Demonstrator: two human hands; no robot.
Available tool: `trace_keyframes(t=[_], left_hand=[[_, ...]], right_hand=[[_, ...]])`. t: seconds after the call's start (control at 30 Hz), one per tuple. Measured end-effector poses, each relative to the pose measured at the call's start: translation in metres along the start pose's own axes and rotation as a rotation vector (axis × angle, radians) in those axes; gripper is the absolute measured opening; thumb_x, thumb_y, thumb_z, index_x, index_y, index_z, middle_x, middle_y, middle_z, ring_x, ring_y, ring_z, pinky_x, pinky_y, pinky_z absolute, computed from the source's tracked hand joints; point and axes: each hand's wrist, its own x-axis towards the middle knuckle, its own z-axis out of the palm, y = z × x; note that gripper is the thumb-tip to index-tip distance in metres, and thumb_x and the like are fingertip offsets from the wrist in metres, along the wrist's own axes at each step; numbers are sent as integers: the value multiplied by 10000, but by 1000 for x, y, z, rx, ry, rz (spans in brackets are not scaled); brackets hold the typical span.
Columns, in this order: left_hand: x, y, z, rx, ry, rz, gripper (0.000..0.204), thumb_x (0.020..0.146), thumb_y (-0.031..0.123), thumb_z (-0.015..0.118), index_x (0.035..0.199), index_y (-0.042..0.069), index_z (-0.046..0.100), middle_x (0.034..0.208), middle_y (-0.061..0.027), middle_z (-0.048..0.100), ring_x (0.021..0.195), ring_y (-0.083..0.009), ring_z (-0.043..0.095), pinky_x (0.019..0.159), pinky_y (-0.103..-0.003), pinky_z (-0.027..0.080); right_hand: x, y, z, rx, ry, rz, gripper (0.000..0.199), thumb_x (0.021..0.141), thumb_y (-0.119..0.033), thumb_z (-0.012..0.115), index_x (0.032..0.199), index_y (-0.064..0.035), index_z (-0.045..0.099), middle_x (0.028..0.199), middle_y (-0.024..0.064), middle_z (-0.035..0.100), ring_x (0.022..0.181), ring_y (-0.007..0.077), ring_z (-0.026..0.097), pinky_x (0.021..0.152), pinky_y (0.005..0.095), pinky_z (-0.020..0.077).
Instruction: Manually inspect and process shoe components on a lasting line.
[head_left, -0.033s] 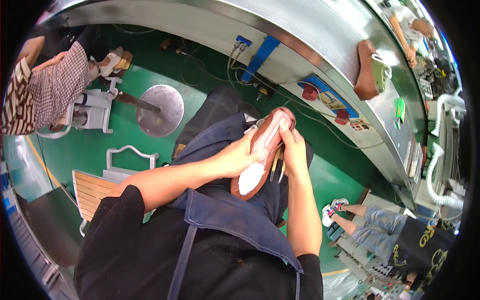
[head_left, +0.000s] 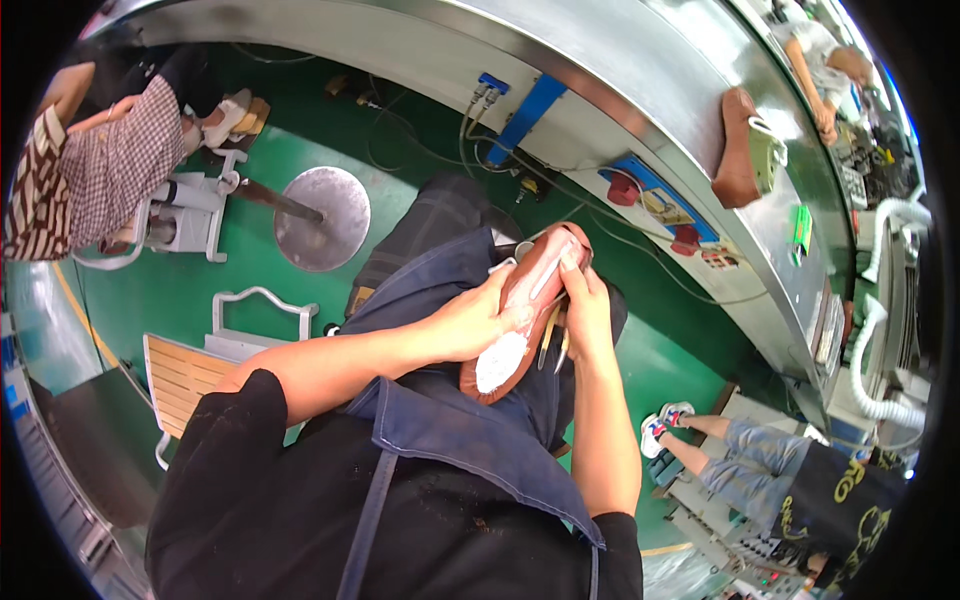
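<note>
Over my lap I hold a brown leather shoe upper point(head_left: 540, 275), its underside facing up. A white patch covers the broad end nearest me, where the leather edge is gathered. A pale strip runs along the narrower middle. My left hand point(head_left: 475, 320) grips its left side, fingers partly hidden beneath. My right hand point(head_left: 585, 305) is wrapped round the right side, with the thumb pressed on the underside near the far end. Just below the right hand, thin yellowish prongs of a tool point(head_left: 549, 337) show against my dark blue apron point(head_left: 480, 450).
A metal workbench point(head_left: 690, 60) curves across the front and right, bearing a brown shoe with a green last point(head_left: 740, 150) and a green box point(head_left: 801, 234). Cables point(head_left: 640, 225) hang below it. A slatted chair point(head_left: 185, 380) and round metal base point(head_left: 322, 218) stand left. Other people sit nearby.
</note>
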Motion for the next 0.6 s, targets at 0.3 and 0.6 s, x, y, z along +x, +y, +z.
trace_keyframes(t=[0.3,0.6], left_hand=[[9,1,-17,-91,-127,29,776,992,315,696,1567,-60,335,1448,-270,587,1355,-336,592,1152,-403,439],[41,35,-24,425,186,74,671,945,458,702,1420,6,560,1248,-236,682,1151,-406,681,979,-476,536]], right_hand=[[1,13,-4,-24,6,-19,386,1060,-310,666,1229,36,641,1099,102,724,924,147,679,856,312,560],[-18,10,-3,-310,91,-87,288,1005,-180,695,1144,68,654,1025,121,737,861,139,669,786,320,555]])
